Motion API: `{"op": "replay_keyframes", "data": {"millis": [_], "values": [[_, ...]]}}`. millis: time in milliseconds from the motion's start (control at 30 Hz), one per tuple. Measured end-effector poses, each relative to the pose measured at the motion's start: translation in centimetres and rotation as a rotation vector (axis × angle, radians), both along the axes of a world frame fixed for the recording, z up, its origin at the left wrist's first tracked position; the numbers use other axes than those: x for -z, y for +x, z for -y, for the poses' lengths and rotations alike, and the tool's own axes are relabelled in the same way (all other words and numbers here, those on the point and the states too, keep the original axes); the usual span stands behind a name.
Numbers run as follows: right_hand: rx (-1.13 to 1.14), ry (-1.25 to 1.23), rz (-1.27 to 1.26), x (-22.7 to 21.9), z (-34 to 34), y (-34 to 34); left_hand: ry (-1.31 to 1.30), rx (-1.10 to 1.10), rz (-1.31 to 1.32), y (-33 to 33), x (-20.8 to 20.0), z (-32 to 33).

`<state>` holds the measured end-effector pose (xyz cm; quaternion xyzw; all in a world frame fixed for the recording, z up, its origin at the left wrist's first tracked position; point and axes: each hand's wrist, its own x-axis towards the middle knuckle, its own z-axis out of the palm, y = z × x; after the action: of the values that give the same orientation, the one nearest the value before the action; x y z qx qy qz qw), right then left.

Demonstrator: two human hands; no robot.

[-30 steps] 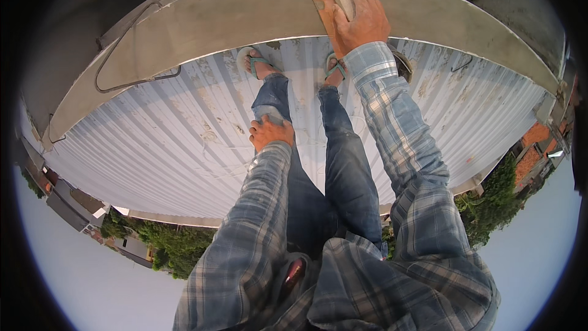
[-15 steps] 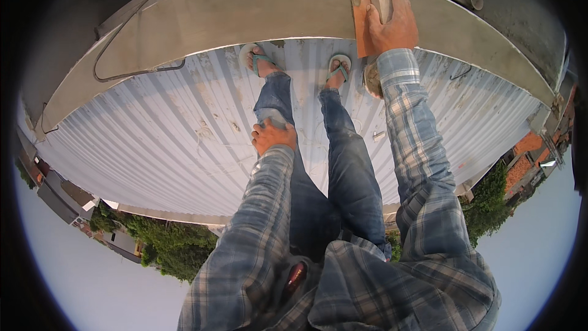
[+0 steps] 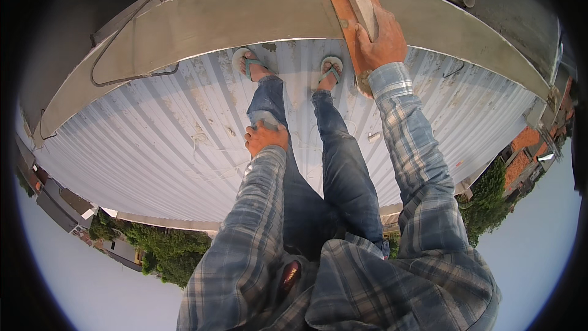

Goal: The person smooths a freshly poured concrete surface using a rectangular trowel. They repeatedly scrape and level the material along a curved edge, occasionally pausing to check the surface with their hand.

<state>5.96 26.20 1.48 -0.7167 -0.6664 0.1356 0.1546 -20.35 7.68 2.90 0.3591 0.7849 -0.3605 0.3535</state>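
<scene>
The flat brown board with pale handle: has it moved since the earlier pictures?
Yes, the board has moved downward in view, further past the lower edge of the grey plaster band.

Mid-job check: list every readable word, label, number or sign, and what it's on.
Small dark red item at the shirt front: pale marks, too small and blurred to read.
Brown float in the right hand: no lettering visible.
Otherwise, no text can be made out.

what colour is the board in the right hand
The board is orange-brown, its handle paler; best seen in the head view.
</scene>
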Motion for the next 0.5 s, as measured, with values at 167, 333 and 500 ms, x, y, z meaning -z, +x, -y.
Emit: {"op": "replay_keyframes", "data": {"millis": [167, 333, 500], "values": [[0.191, 0.032, 0.072, -0.7, -5.2, 1.0, -0.004, 0.075, 0.018, 1.2, 0.3, -0.7], [0.088, 0.010, -0.003, -0.2, -0.8, 4.0, -0.011, 0.072, -0.012, 0.8, -0.2, -0.5], [0.115, -0.028, -0.006, -0.7, -2.6, 2.0, -0.014, 0.152, -0.013, 2.0, 0.1, -0.6]]}}
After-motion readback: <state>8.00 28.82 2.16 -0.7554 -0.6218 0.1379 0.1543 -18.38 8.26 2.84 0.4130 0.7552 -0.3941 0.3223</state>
